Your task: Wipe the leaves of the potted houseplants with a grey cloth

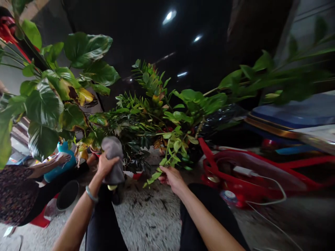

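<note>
My left hand [106, 165] grips a bunched grey cloth [114, 157], which hangs upright above my left knee. A bracelet circles that wrist. With pinched fingers, my right hand [171, 177] holds a thin trailing green stem [176, 148] with small leaves, near its lower end. The stem hangs down from a leafy potted plant [195, 101] in front of me. Behind the cloth are darker, narrow-leaved plants [133, 139]. Part of the cloth's far side is hidden.
Large-leaved plants [44, 104] rise at the left. Beside them sits another person in a patterned top [17, 193], near a dark bucket [68, 195]. At right, a red basket [251, 167] holds a white charger [243, 170] with a cable. Bits of debris lie on the concrete floor [149, 216].
</note>
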